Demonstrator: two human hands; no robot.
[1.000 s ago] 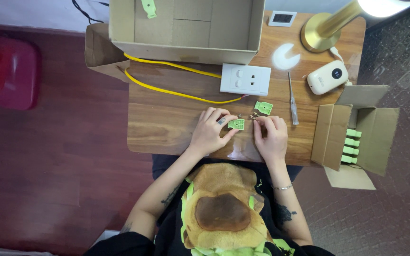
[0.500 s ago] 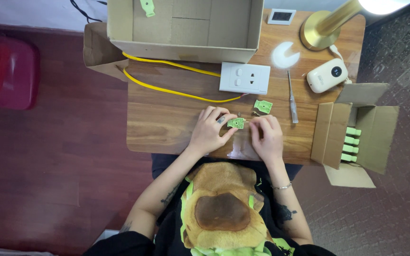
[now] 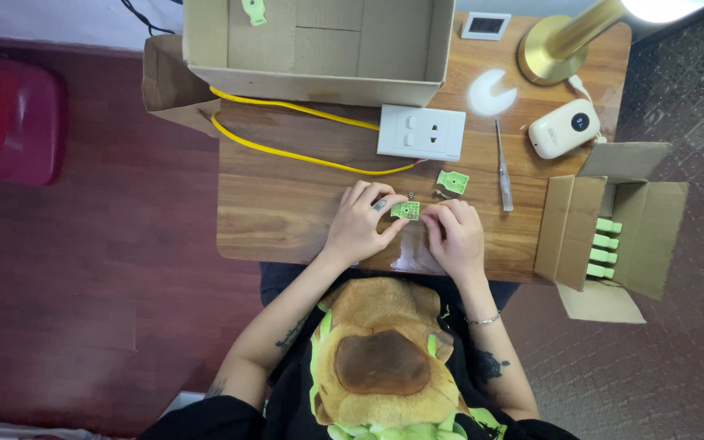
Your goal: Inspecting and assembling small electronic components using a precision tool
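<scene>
My left hand (image 3: 363,224) pinches a small green plastic part (image 3: 406,210) between thumb and fingers over the wooden table (image 3: 287,204). My right hand (image 3: 453,235) rests beside it, fingertips touching the same green part from the right. A second green part (image 3: 452,181) lies on the table just beyond my right hand. A small clear plastic bag (image 3: 411,254) lies under my hands near the table's front edge.
A white wall socket plate (image 3: 421,133) with a yellow cable (image 3: 303,155), a screwdriver (image 3: 502,167), a large open cardboard box (image 3: 311,41) at the back, a small box (image 3: 613,224) with green parts (image 3: 604,248) on the right, a brass lamp base (image 3: 549,55), a white device (image 3: 564,128).
Both hands drifted slightly closer together with the green part; my right fingers now touch it. The second green part stayed on the table.
</scene>
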